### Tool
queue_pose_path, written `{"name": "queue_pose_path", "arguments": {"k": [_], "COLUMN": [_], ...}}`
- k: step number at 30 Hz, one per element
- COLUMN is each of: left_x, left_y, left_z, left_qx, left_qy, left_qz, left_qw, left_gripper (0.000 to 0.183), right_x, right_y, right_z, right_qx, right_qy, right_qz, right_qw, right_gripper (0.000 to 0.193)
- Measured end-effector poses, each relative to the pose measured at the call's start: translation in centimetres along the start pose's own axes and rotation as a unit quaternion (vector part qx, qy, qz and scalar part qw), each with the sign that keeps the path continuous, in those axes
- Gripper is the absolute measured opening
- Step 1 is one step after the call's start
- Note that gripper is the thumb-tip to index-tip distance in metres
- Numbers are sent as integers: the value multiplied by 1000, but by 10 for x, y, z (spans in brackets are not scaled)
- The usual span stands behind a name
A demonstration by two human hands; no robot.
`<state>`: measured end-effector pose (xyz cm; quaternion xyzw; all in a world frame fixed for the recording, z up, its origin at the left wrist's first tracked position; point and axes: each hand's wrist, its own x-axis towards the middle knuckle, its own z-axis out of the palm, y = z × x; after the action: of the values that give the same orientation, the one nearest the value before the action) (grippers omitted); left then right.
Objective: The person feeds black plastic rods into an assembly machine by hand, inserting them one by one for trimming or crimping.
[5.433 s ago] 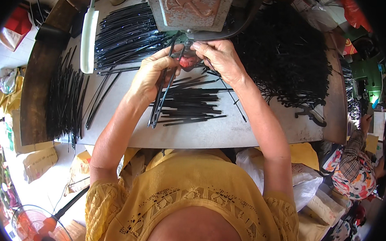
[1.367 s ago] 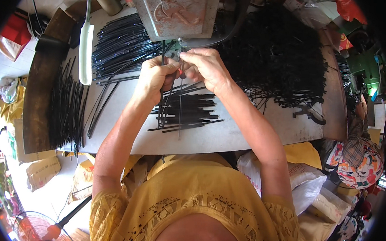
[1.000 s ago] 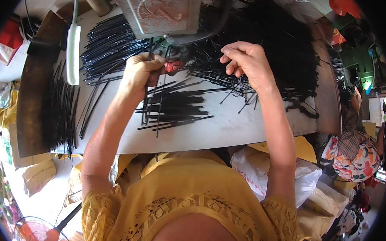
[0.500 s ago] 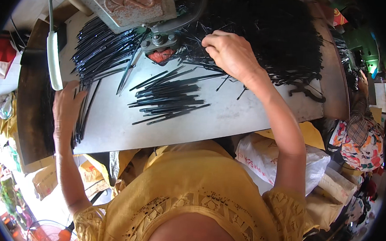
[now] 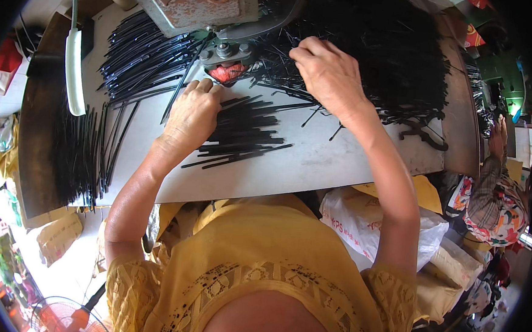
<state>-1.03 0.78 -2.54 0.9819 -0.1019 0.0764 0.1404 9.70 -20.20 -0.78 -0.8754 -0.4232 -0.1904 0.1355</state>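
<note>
My left hand (image 5: 193, 116) is over the bundle of thin black rods (image 5: 241, 128) in the middle of the metal table, its curled fingertips just below the machine's bolted clamp (image 5: 225, 53) and the red piece (image 5: 226, 72) under it. What those fingers hold, if anything, is hidden. At the large dark heap of black rods (image 5: 393, 70), my right hand (image 5: 329, 72) is closed with its fingers pinched together; I cannot make out what is in them. A long single rod (image 5: 182, 88) slants beside the clamp, left of my left hand.
The machine's worn grey housing (image 5: 197, 0) hangs over the table (image 5: 315, 160). Rods are stacked at the far left (image 5: 145, 55) and along the left edge (image 5: 87, 155). A white lamp (image 5: 75, 72) hangs there. Sacks (image 5: 378, 224) lie below; another person's arm (image 5: 496, 143) shows right.
My left hand has moved right, from the rods at the table's left edge to just below the clamp. My right hand has shifted slightly right and stays at the dark heap.
</note>
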Motion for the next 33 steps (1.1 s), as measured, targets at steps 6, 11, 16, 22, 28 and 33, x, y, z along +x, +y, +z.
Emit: {"name": "queue_pose_path", "arguments": {"k": [6, 11, 16, 22, 28, 33], "left_x": [0, 3, 7, 2, 2, 1], "left_y": [-1, 11, 13, 6, 16, 11], "left_z": [-2, -1, 3, 3, -19, -18], "left_qx": [-110, -94, -56, -91, -251, -322], "left_qy": [-16, 34, -6, 18, -7, 25], "left_qz": [-69, -16, 4, 13, -115, -170], "left_qw": [991, 995, 998, 996, 961, 931], "left_gripper": [8, 9, 8, 8, 6, 20], "right_x": [4, 4, 2, 5, 3, 3], "right_y": [-1, 3, 7, 6, 4, 3], "right_z": [10, 14, 8, 18, 16, 15], "right_qx": [-83, -102, -36, -45, -53, -32], "right_qy": [-45, -25, 68, 38, -32, -34], "right_qz": [-43, -76, -84, -88, -61, -60], "right_qw": [995, 992, 993, 994, 996, 997], "right_gripper": [6, 7, 13, 13, 12, 9]}}
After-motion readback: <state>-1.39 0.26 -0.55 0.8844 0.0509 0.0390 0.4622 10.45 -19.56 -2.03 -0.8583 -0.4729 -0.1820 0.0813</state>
